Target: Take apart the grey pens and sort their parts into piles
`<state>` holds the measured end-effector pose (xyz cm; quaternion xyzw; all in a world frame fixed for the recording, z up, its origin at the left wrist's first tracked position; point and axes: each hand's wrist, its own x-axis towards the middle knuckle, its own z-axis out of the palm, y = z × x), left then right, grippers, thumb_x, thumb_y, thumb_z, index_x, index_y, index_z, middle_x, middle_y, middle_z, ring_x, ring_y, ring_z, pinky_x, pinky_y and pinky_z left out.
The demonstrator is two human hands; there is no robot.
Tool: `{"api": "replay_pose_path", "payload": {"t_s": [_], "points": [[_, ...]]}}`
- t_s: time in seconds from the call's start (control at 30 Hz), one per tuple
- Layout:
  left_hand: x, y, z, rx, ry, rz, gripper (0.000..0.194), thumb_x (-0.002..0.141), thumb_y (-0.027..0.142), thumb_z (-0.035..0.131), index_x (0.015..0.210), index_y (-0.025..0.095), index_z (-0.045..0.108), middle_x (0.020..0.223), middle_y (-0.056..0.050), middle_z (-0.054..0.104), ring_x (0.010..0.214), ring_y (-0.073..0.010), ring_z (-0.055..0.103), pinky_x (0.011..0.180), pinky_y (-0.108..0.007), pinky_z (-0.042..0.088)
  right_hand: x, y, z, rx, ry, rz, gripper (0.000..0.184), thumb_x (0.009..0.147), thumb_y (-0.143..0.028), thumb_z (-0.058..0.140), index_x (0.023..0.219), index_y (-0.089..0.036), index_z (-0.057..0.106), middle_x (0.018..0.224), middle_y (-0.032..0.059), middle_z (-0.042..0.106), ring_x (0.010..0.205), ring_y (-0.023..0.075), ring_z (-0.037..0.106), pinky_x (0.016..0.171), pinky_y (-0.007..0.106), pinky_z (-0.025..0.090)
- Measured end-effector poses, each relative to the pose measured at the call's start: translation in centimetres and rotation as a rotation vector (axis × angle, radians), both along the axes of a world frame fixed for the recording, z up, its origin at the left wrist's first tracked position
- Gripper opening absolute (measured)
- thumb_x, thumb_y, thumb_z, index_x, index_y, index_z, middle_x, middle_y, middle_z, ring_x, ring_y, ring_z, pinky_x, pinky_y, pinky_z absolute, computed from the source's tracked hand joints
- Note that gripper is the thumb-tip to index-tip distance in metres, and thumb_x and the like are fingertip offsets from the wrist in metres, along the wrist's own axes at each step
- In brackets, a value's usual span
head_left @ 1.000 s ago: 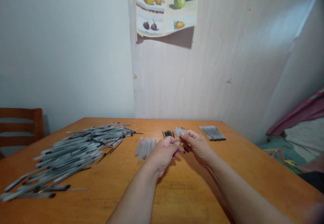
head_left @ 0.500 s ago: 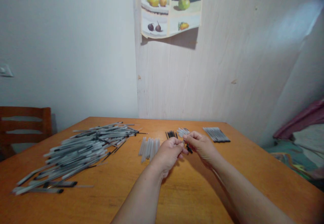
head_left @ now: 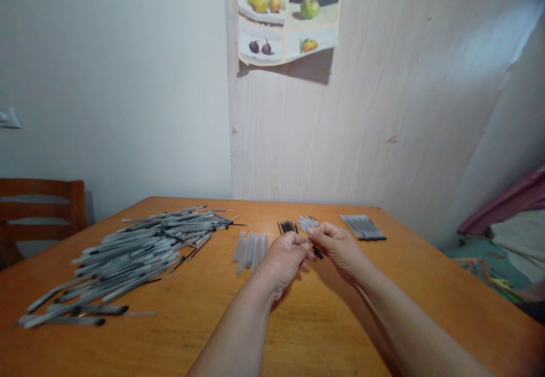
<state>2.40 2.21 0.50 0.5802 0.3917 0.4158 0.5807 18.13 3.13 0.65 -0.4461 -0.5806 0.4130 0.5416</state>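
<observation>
My left hand point(head_left: 287, 255) and my right hand point(head_left: 338, 246) meet over the middle of the table, thumbs and fingers pinched close together. Whatever small piece sits between the fingertips is mostly hidden and too small to name. Small black pieces point(head_left: 317, 251) show just below the fingertips. Behind my left hand lie thin black sticks like pen refills point(head_left: 286, 227), and beside them small clear pieces point(head_left: 305, 222). Translucent pen tubes point(head_left: 251, 249) lie side by side to the left of my left hand. A neat row of pens with dark ends point(head_left: 363, 227) rests beyond my right hand.
A large loose pile of grey, translucent pens point(head_left: 140, 252) covers the left of the wooden table point(head_left: 204, 331). A wooden chair point(head_left: 42, 209) stands at the left. Behind the table is a wall with a fruit picture point(head_left: 289, 19); cloth point(head_left: 511, 241) lies at the right.
</observation>
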Motion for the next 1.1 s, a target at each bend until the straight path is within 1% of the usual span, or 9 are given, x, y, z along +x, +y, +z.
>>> {"api": "replay_pose_path", "payload": {"t_s": [0.1, 0.23, 0.3, 0.43, 0.63, 0.73, 0.83, 0.97, 1.1], "points": [[-0.01, 0.15, -0.14, -0.008, -0.014, -0.020, 0.020, 0.085, 0.034, 0.059, 0.093, 0.017, 0.055, 0.082, -0.006, 0.069, 0.061, -0.0102, 0.050, 0.060, -0.024, 0.034, -0.07, -0.13, 0.14, -0.014, 0.011, -0.010, 0.041, 0.078, -0.056, 0.070, 0.066, -0.019, 0.055, 0.056, -0.0042, 0.046, 0.052, 0.0102, 0.036, 0.051, 0.026, 0.023], [-0.11, 0.35, -0.42, -0.029, -0.060, -0.058, 0.023, 0.083, 0.037, 0.060, 0.092, 0.016, 0.057, 0.082, -0.007, 0.069, 0.062, -0.0105, 0.051, 0.061, -0.025, 0.034, 0.21, -0.21, 0.19, -0.057, 0.083, 0.066, 0.036, 0.084, -0.054, 0.063, 0.084, -0.018, 0.066, 0.063, -0.0017, 0.052, 0.055, 0.0120, 0.041, 0.050, 0.026, 0.025], [-0.17, 0.35, -0.44, -0.040, -0.085, -0.069, 0.024, 0.083, 0.039, 0.059, 0.091, 0.016, 0.057, 0.082, -0.007, 0.069, 0.062, -0.0105, 0.051, 0.061, -0.025, 0.034, 0.34, -0.18, 0.17, -0.062, 0.097, 0.105, 0.034, 0.083, -0.051, 0.064, 0.089, -0.018, 0.068, 0.064, -0.0012, 0.054, 0.056, 0.0121, 0.042, 0.050, 0.026, 0.026], [-0.22, 0.22, -0.29, -0.037, -0.090, -0.065, 0.024, 0.084, 0.039, 0.058, 0.090, 0.016, 0.057, 0.082, -0.007, 0.069, 0.061, -0.0097, 0.050, 0.061, -0.024, 0.034, 0.40, -0.02, 0.02, -0.078, 0.086, 0.112, 0.034, 0.079, -0.051, 0.069, 0.082, -0.018, 0.065, 0.061, -0.0025, 0.053, 0.052, 0.0105, 0.039, 0.050, 0.026, 0.024], [0.03, 0.28, -0.28, 0.013, -0.008, 0.023, 0.020, 0.082, 0.033, 0.060, 0.093, 0.016, 0.057, 0.082, -0.005, 0.069, 0.060, -0.0099, 0.051, 0.060, -0.023, 0.036, 0.16, 0.21, -0.26, -0.060, 0.034, 0.019, 0.039, 0.075, -0.053, 0.073, 0.068, -0.018, 0.056, 0.055, -0.0044, 0.049, 0.052, 0.0098, 0.038, 0.052, 0.025, 0.026], [0.07, 0.32, -0.34, 0.029, -0.003, 0.025, 0.020, 0.083, 0.033, 0.059, 0.092, 0.016, 0.057, 0.082, -0.005, 0.069, 0.061, -0.0103, 0.052, 0.061, -0.024, 0.036, 0.09, 0.22, -0.30, -0.053, 0.036, -0.002, 0.040, 0.076, -0.051, 0.073, 0.065, -0.018, 0.054, 0.054, -0.0049, 0.048, 0.051, 0.0091, 0.036, 0.051, 0.025, 0.025], [0.01, 0.32, -0.41, 0.016, -0.014, -0.014, 0.024, 0.083, 0.038, 0.059, 0.093, 0.016, 0.058, 0.083, -0.006, 0.070, 0.063, -0.0109, 0.053, 0.062, -0.024, 0.037, 0.22, 0.16, -0.22, -0.070, 0.084, 0.027, 0.037, 0.080, -0.052, 0.069, 0.070, -0.018, 0.058, 0.059, -0.0037, 0.050, 0.052, 0.0091, 0.037, 0.050, 0.025, 0.024], [-0.06, 0.31, -0.43, -0.008, -0.031, -0.040, 0.028, 0.083, 0.043, 0.058, 0.089, 0.015, 0.059, 0.083, -0.007, 0.070, 0.061, -0.0107, 0.052, 0.061, -0.025, 0.036, 0.51, -0.01, -0.01, -0.089, 0.127, 0.116, 0.031, 0.084, -0.047, 0.065, 0.088, -0.016, 0.067, 0.069, -0.0006, 0.057, 0.057, 0.0102, 0.042, 0.051, 0.025, 0.027], [-0.02, 0.22, -0.30, -0.010, -0.033, -0.041, 0.031, 0.084, 0.044, 0.056, 0.090, 0.014, 0.060, 0.082, -0.008, 0.070, 0.060, -0.0105, 0.051, 0.061, -0.024, 0.036, 0.55, -0.01, -0.01, -0.103, 0.122, 0.141, 0.028, 0.082, -0.043, 0.068, 0.084, -0.015, 0.066, 0.065, -0.0008, 0.057, 0.056, 0.0099, 0.042, 0.053, 0.025, 0.027]]}}
